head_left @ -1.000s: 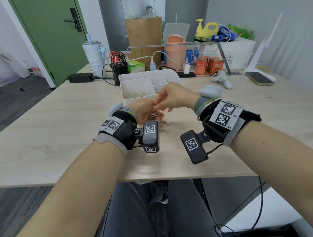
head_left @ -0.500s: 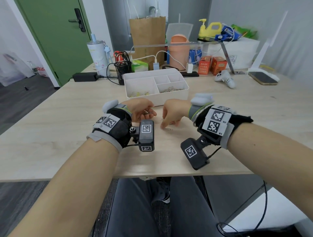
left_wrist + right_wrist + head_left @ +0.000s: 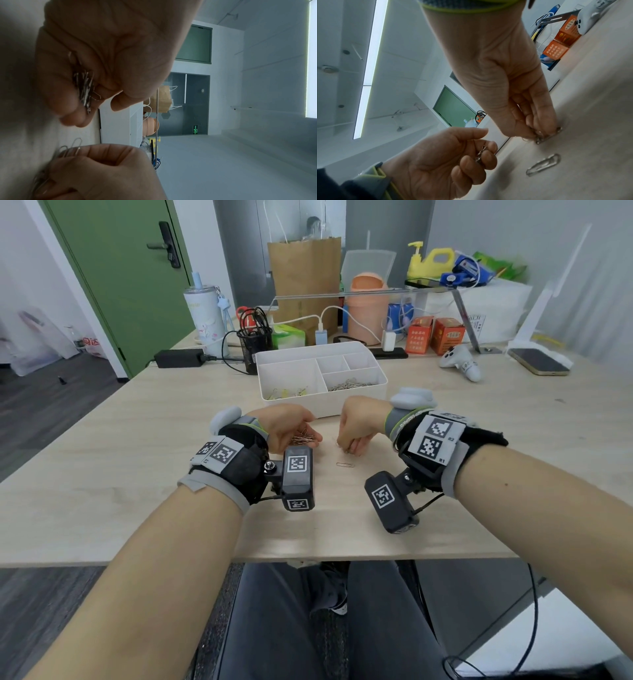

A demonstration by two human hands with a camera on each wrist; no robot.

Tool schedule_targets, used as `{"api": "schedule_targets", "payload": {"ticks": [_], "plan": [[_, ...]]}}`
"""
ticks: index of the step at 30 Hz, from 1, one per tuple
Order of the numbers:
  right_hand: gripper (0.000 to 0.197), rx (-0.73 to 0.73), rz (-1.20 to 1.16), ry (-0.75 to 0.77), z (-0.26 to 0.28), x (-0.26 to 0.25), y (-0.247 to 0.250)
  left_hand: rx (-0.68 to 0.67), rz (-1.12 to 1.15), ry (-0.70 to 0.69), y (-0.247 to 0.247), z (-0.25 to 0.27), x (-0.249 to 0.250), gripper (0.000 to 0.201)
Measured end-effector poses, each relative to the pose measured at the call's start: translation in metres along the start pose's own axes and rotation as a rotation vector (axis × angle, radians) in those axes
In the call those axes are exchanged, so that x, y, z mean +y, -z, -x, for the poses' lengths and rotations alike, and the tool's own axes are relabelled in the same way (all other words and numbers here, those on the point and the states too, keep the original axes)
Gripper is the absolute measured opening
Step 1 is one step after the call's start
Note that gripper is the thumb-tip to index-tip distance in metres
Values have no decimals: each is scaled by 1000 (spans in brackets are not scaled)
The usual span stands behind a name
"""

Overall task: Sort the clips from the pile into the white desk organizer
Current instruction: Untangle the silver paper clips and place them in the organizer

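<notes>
On pale wooden table (image 3: 102, 474), just behind both hands: white plastic desk organizer (image 3: 322, 402) with silver clips in its right compartment, yellowish ones in its left. Near its front wall, left hand (image 3: 291, 429) curled round bunch of metal paper clips (image 3: 85, 89). Beside it, right hand (image 3: 356, 426), fingertips (image 3: 544, 129) pinching clips against table. Nearer still, single loose clip (image 3: 345, 465).
</notes>
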State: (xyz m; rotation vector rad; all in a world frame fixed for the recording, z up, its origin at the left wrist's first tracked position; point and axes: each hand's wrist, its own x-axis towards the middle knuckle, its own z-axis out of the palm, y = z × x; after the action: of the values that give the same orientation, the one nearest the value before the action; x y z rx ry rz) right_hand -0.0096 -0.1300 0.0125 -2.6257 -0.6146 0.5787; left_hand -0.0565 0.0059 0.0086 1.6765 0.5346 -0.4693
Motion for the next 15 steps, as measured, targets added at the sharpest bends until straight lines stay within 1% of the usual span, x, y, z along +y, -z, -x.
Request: {"api": "schedule_targets", "payload": {"ticks": [1, 3, 6, 11, 13, 15], "plan": [[23, 18, -14, 10, 0, 2, 1, -9, 17, -2, -1, 0, 0, 46], [24, 80, -36, 38, 3, 7, 5, -26, 32, 1, -4, -2, 1, 47], [16, 162, -91, 67, 5, 11, 15, -57, 24, -7, -10, -3, 2, 50], [15, 195, -200, 186, 13, 6, 26, -121, 71, -48, -22, -2, 9, 64], [15, 199, -198, 240, 13, 1, 26, -134, 103, -118, -30, 2, 11, 62], [15, 199, -170, 266, 13, -2, 24, -95, 160, -245, -37, 2, 11, 50]]}}
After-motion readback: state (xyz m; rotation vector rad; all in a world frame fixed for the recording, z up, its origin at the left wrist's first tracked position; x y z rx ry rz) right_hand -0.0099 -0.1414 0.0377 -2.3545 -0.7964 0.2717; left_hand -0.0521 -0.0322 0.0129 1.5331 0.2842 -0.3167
